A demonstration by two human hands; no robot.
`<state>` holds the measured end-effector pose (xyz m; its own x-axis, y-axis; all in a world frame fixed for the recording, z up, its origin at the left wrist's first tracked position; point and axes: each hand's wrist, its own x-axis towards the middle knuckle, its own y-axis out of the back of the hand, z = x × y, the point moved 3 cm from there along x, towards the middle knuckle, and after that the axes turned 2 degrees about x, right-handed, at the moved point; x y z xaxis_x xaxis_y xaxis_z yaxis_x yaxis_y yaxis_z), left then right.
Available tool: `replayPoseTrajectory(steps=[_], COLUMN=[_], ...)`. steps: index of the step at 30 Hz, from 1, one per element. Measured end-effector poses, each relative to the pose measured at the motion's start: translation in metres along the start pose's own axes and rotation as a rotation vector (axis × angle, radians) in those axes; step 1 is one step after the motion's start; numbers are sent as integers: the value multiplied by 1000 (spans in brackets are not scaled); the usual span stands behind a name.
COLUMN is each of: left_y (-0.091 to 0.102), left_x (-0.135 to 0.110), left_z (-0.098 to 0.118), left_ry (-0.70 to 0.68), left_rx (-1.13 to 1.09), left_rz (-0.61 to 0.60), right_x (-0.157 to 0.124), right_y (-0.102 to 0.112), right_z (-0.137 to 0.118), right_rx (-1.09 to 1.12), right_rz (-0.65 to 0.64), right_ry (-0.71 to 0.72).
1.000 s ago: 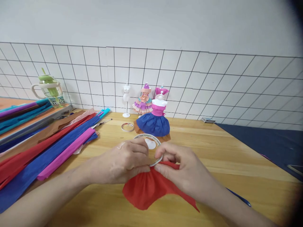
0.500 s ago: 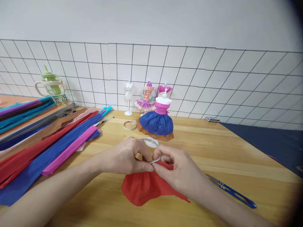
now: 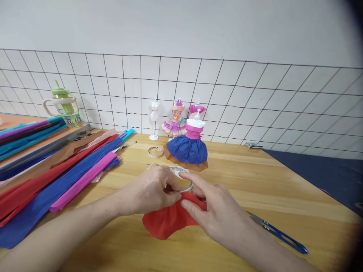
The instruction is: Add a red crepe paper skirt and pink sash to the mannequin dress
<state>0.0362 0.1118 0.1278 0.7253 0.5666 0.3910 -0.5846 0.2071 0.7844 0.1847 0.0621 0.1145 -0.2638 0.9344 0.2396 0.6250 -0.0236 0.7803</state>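
"far eagle" reads on the tape (image 3: 177, 169); lettering on the cup (image 3: 68, 109) is unclear. Your left hand (image 3: 150, 190) pinches the red paper (image 3: 161, 222), which hangs between your hands by the tape's near edge; your right hand (image 3: 217, 206) has thumb and forefinger parted, its hold hidden.

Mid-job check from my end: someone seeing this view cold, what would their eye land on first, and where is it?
Most likely the bright red sheet, low in the middle at the left hand and right hand, with a tape roll just above it. Next, perhaps, the blue skirt on the pink-topped dress form beyond the hands, and the coloured strips fanned along the left side.
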Motion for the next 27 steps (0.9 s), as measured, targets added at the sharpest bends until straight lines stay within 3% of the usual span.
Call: replayPoseTrajectory(steps=[6,13,21,27], left_y=[-2,7,14,17], left_x=[-2,-4,-5,-4], left_z=[7,14,18,18], left_ry=[17,0,-20,-22], left_rx=[27,133,14,1], left_rz=[52,192,154,132], right_x=[-1,0,-6,-10], right_y=[1,9,16,14], right_z=[-2,2,-1,-6], right_rx=[119,-47,14,13], right_rz=[-36,39,315,352], right_ry=[-75,-92,52,200])
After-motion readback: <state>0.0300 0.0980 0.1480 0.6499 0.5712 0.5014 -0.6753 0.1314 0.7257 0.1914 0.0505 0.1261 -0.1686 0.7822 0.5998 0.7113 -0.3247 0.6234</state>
